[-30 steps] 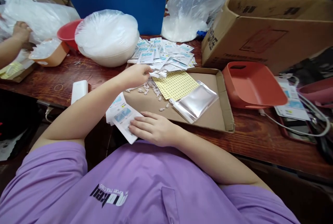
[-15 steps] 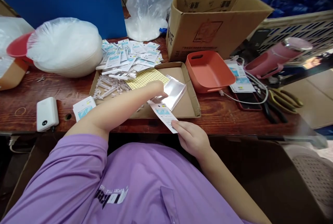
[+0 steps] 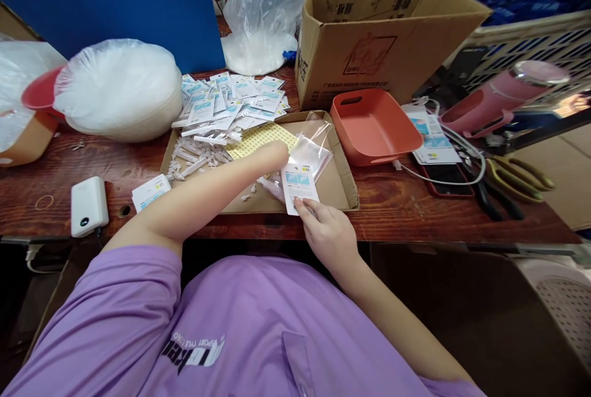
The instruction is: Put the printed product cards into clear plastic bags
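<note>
My right hand [image 3: 327,231] pinches the lower edge of a white printed card [image 3: 298,184] with a blue picture, held over the front of a shallow cardboard tray [image 3: 344,184]. Just above the card's top left is my left hand [image 3: 277,154], bent down at the wrist so that its fingers are hidden. A piece of clear plastic [image 3: 272,189] shows below it, beside the card; I cannot tell whether the hand grips it. Clear plastic bags [image 3: 316,148] lie in the tray to the right. A yellow sticker sheet [image 3: 261,138] and small white plastic pieces [image 3: 189,160] lie there too.
Packed cards [image 3: 231,101] are heaped behind the tray. An orange bin [image 3: 376,126] and large carton [image 3: 392,46] stand right, with pliers [image 3: 517,178] and a pink bottle [image 3: 508,98] beyond. A power bank [image 3: 89,206] and plastic-covered bowl [image 3: 122,92] are left.
My right hand has brought the card up and left, turning it more upright, close to my left hand. A clear bag in the tray now stands partly raised. The view has shifted slightly.
</note>
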The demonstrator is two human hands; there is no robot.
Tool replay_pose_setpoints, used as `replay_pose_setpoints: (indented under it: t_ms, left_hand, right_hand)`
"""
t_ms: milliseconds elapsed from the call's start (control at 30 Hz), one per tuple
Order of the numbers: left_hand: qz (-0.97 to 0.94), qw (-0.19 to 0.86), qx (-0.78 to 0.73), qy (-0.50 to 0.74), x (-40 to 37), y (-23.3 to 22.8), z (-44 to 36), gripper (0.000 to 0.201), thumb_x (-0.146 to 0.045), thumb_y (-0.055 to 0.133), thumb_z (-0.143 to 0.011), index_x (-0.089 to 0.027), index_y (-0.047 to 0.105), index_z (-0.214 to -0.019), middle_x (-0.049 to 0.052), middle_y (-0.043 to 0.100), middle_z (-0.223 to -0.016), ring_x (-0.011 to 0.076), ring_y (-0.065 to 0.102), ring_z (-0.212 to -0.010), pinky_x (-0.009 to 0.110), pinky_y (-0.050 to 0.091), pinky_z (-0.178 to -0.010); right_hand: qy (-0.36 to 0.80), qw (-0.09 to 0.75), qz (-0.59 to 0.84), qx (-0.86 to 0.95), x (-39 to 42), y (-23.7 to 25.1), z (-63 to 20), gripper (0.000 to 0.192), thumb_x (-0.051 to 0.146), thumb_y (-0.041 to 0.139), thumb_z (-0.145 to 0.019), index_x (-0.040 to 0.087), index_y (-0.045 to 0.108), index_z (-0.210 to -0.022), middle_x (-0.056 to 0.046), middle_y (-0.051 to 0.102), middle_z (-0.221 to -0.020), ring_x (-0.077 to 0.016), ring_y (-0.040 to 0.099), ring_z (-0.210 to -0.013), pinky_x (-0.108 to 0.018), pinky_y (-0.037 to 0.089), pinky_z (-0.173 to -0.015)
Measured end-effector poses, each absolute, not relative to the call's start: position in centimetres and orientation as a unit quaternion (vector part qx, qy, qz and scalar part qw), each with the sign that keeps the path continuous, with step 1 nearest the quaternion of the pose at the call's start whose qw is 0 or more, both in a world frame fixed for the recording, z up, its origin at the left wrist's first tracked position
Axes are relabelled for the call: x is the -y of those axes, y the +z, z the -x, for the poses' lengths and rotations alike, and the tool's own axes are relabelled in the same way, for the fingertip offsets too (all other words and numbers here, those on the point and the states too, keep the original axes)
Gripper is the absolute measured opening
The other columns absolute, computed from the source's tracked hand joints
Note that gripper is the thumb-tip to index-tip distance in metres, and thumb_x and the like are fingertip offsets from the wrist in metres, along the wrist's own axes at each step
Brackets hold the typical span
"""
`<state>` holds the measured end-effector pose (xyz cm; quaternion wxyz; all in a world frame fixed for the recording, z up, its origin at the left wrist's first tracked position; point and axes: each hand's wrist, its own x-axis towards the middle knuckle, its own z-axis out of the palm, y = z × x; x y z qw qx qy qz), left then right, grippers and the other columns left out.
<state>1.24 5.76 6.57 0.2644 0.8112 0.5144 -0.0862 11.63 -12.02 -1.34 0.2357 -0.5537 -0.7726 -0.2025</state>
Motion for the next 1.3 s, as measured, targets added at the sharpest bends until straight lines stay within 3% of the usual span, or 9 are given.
replay_pose_setpoints:
  t_ms: [200, 300, 400, 533, 733, 900, 1067, 1200, 1300]
  left_hand:
    - [-0.783, 0.283, -0.553, 0.009, -5.6, 7.8, 0.0, 0.023, -0.022, 0.047, -0.089, -0.007, 0.063, -0.095, 0.019, 0.063, -0.111, 0.0307, 0.056, -0.11, 0.044, 0.042, -0.097]
    - [-0.767, 0.342, -0.539, 0.067, -5.4, 8.2, 1.0, 0.024, -0.022, 0.039, -0.091, -0.013, 0.06, -0.099, 0.013, 0.067, -0.106, 0.0213, 0.064, -0.097, 0.035, 0.049, -0.087]
    - [-0.704, 0.474, -0.515, 0.12, -4.3, 8.3, 1.6, 0.024, -0.021, 0.035, -0.093, -0.016, 0.056, -0.101, 0.008, 0.07, -0.095, 0.0131, 0.067, -0.081, 0.028, 0.053, -0.076]
    - [-0.52, 0.699, -0.445, 0.207, -2.1, 9.0, 2.5, 0.018, -0.015, 0.042, -0.089, -0.015, 0.06, -0.093, 0.008, 0.071, -0.091, 0.0127, 0.067, -0.08, 0.03, 0.052, -0.081]
    - [-0.48, 0.788, -0.336, 0.19, -0.3, 10.9, 6.4, 0.034, -0.008, 0.061, -0.07, -0.016, 0.067, -0.102, 0.008, 0.07, -0.104, 0.0183, 0.066, -0.095, 0.033, 0.047, -0.09]
    - [-0.465, 0.795, -0.314, 0.231, 2.0, 10.7, 9.6, 0.048, -0.006, 0.065, -0.057, -0.023, 0.067, -0.102, 0.004, 0.071, -0.103, 0.0236, 0.064, -0.102, 0.036, 0.048, -0.09]
    - [-0.526, 0.758, -0.276, 0.27, 5.8, 8.9, 12.2, 0.052, -0.012, 0.073, -0.065, -0.035, 0.062, -0.11, -0.001, 0.069, -0.109, 0.0226, 0.066, -0.101, 0.037, 0.052, -0.087]
    - [-0.613, 0.671, -0.261, 0.326, 7.4, 7.0, 13.3, 0.056, -0.019, 0.077, -0.066, -0.028, 0.058, -0.118, 0.004, 0.069, -0.112, 0.0236, 0.065, -0.102, 0.036, 0.051, -0.09]
    - [-0.617, 0.618, -0.294, 0.389, 7.8, 6.2, 13.4, 0.045, -0.024, 0.075, -0.069, -0.021, 0.061, -0.112, 0.007, 0.069, -0.111, 0.0246, 0.065, -0.103, 0.035, 0.052, -0.089]
  right_hand:
    - [-0.185, 0.284, 0.544, 0.768, 11.2, 0.2, -10.4, 0.047, 0.012, 0.048, -0.086, 0.024, 0.052, -0.132, -0.006, 0.069, -0.104, -0.0183, 0.058, -0.074, -0.032, 0.043, -0.065]
    - [-0.194, 0.31, 0.524, 0.769, 11.7, 0.5, -11.0, 0.055, 0.012, 0.049, -0.086, 0.027, 0.043, -0.139, -0.004, 0.069, -0.104, -0.0179, 0.058, -0.075, -0.032, 0.043, -0.066]
    - [-0.224, 0.302, 0.524, 0.764, 11.9, 0.7, -11.4, 0.056, 0.011, 0.047, -0.086, 0.027, 0.041, -0.14, -0.003, 0.07, -0.103, -0.0175, 0.059, -0.074, -0.032, 0.043, -0.066]
    - [-0.228, 0.291, 0.52, 0.77, 11.5, 1.3, -10.9, 0.053, 0.011, 0.048, -0.087, 0.025, 0.044, -0.138, -0.003, 0.07, -0.104, -0.0175, 0.058, -0.073, -0.033, 0.044, -0.066]
    - [-0.209, 0.355, 0.429, 0.804, 11.4, 2.9, -10.3, 0.046, 0.011, 0.052, -0.087, 0.024, 0.052, -0.131, -0.003, 0.07, -0.104, -0.0177, 0.059, -0.083, -0.032, 0.048, -0.077]
    - [-0.134, 0.465, 0.303, 0.821, 11.5, 3.6, -9.2, 0.035, 0.012, 0.058, -0.085, 0.023, 0.063, -0.117, -0.003, 0.069, -0.094, -0.0156, 0.057, -0.083, -0.028, 0.054, -0.08]
    - [-0.058, 0.497, 0.226, 0.836, 11.1, 3.5, -7.2, 0.023, 0.016, 0.058, -0.086, 0.02, 0.067, -0.107, -0.003, 0.068, -0.094, -0.0134, 0.057, -0.084, -0.023, 0.055, -0.078]
    - [-0.036, 0.51, 0.212, 0.833, 10.7, 3.5, -5.8, 0.025, 0.015, 0.058, -0.086, 0.016, 0.065, -0.11, -0.006, 0.067, -0.097, -0.0135, 0.057, -0.089, -0.023, 0.054, -0.079]
    - [-0.042, 0.505, 0.212, 0.836, 10.4, 3.7, -5.1, 0.027, 0.014, 0.059, -0.085, 0.015, 0.065, -0.111, -0.006, 0.067, -0.098, -0.0145, 0.056, -0.085, -0.025, 0.054, -0.077]
